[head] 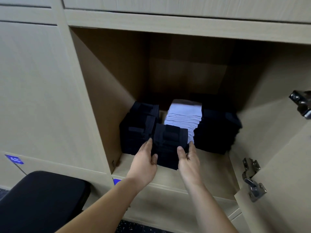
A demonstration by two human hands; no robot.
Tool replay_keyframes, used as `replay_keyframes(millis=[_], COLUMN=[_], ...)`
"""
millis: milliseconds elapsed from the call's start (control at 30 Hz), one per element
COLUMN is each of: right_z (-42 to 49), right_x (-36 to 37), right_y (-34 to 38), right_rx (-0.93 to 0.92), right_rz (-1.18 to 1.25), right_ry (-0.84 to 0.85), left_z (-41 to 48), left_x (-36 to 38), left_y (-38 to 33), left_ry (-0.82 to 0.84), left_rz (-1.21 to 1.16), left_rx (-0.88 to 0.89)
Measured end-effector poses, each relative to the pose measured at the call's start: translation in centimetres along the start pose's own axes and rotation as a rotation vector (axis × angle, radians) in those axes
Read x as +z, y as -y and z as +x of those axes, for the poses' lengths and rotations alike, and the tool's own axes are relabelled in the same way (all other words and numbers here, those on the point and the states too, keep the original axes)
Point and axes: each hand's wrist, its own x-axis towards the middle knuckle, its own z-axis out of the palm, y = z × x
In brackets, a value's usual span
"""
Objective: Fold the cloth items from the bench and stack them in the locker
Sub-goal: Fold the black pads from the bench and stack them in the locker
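Note:
Both my hands hold a small stack of folded black cloth [169, 145] at the front of the open locker [168, 179]. My left hand [144, 163] grips its left side, thumb on the front. My right hand [188, 161] grips its right side the same way. Behind it stands a tall pile of folded white cloth [184, 117]. A stack of black folded cloth [136, 130] fills the locker's left side, and another dark stack [217, 130] fills the right.
The locker door [277, 165] stands open on the right, with metal hinges [252, 179] sticking out. A black padded bench [42, 199] sits at lower left. Closed locker doors [33, 81] cover the wall to the left.

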Motion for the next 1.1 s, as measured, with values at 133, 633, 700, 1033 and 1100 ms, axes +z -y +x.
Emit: replay_keyframes(millis=[133, 633, 700, 1033, 1100], right_z=[-0.8, -2.2, -1.5, 1.8, 2.3], right_x=[-2.2, -5.8, -5.4, -2.5, -2.2], right_y=[-0.5, 1.1, 1.5, 0.5, 0.3], right_rx=[-0.045, -0.494, -0.546, -0.700, -0.689], right_rz=[-0.069, -0.630, -0.660, -0.871, -0.864], right_ry=[-0.102, -0.063, -0.034, 0.103, 0.098], left_z=[-1.9, -6.8, -6.2, -3.6, -3.0], left_x=[0.1, 8.1, 8.7, 10.8, 11.2], left_y=[0.5, -0.2, 0.0, 2.1, 2.6], left_ry=[-0.084, -0.182, -0.142, -0.201, -0.208], left_rz=[0.051, 0.289, 0.326, 0.467, 0.479], left_rx=[-0.025, -0.045, -0.074, 0.017, 0.020])
